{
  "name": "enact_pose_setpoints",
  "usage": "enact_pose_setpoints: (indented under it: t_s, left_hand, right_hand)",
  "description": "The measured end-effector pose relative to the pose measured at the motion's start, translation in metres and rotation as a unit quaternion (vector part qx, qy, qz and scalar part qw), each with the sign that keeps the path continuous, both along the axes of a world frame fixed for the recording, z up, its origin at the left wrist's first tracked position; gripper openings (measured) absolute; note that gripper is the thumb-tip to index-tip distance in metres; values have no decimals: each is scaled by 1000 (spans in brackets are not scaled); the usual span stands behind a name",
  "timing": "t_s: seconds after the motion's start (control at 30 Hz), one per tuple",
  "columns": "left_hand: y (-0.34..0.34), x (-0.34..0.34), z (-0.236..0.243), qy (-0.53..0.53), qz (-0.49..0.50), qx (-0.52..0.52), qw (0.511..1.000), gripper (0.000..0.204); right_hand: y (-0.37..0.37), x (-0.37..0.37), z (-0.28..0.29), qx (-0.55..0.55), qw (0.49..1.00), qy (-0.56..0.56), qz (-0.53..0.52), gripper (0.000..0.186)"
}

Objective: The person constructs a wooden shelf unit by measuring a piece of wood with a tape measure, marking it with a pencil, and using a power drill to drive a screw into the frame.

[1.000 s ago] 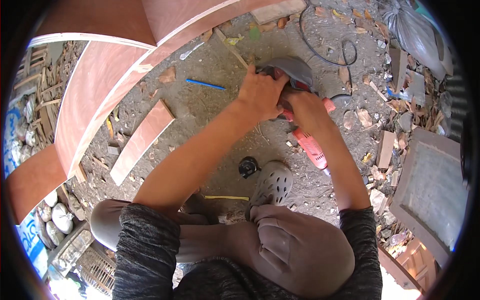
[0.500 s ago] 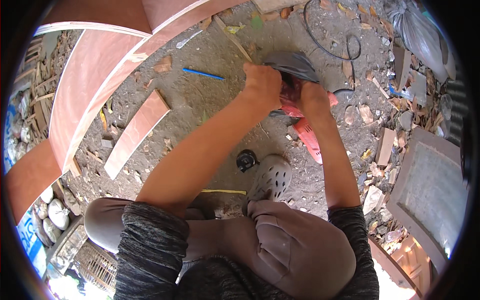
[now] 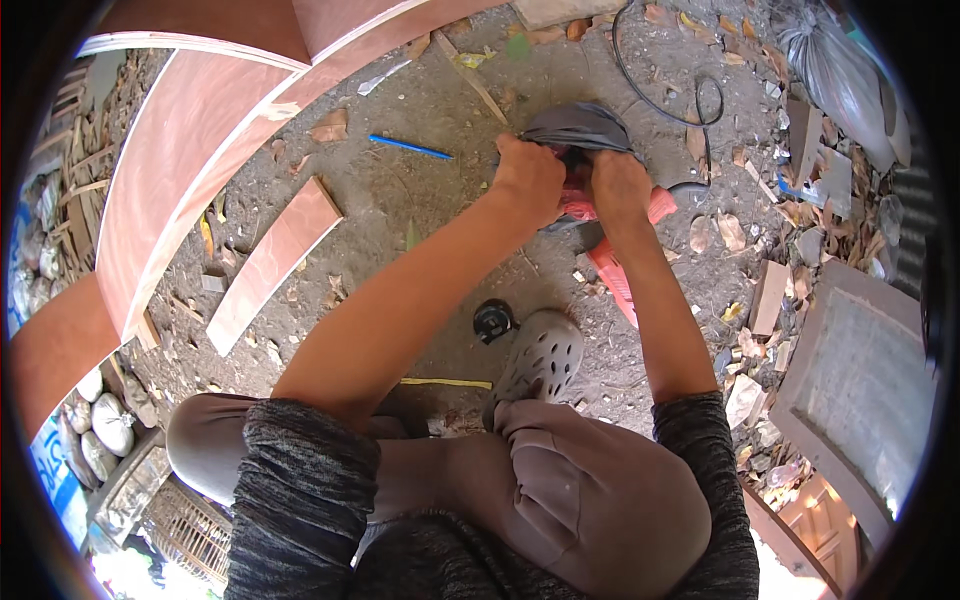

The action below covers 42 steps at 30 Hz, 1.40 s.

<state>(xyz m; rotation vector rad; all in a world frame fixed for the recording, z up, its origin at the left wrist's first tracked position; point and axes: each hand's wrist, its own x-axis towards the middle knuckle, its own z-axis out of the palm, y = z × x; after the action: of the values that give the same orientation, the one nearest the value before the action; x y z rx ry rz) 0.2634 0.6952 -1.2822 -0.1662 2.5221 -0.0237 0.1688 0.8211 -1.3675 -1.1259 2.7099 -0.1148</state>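
Observation:
On the ground ahead of me is a dark grey folded piece, like a soft bag (image 3: 580,122), with a dark opening facing me. My left hand (image 3: 530,180) is closed at its left edge. Just beside it, my right hand (image 3: 620,190) is closed at the right edge, its fingertips mostly hidden. Between and under my hands shows a red object (image 3: 578,200), partly covered. Its red end (image 3: 661,205) sticks out right of my right wrist, close to a black cable. An orange-red slotted plastic part (image 3: 610,278) lies below, partly behind my right forearm.
A black cable (image 3: 706,120) loops at the upper right. Curved plywood panels (image 3: 180,150) stand at left, near a loose plywood strip (image 3: 275,265). A blue pen-like stick (image 3: 410,147), a round black object (image 3: 492,321) and a yellow strip (image 3: 445,383) lie on the dirt. A framed panel (image 3: 860,370) leans right.
My right hand has shifted slightly left, closer to my left hand, at the opening of the bag. More of the red end shows beside my wrist. My left hand has barely moved.

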Motion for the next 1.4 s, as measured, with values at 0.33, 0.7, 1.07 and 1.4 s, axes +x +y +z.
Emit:
enact_pose_setpoints:
  t_s: [0.33,0.7,1.07,1.4]
  left_hand:
    - [-4,7,-21,147,-12,-21,989,44]
    - [14,28,3,361,387,580,620,43]
    - [66,101,13,154,604,773,122,43]
    - [76,95,16,79,596,790,122,26]
  right_hand:
    - [11,-24,23,-192,973,-122,-30,19]
    - [31,-7,113,-371,740,-528,-191,18]
    - [48,111,128,-426,860,-267,-94,23]
    - [63,110,113,-488,834,-245,-76,31]
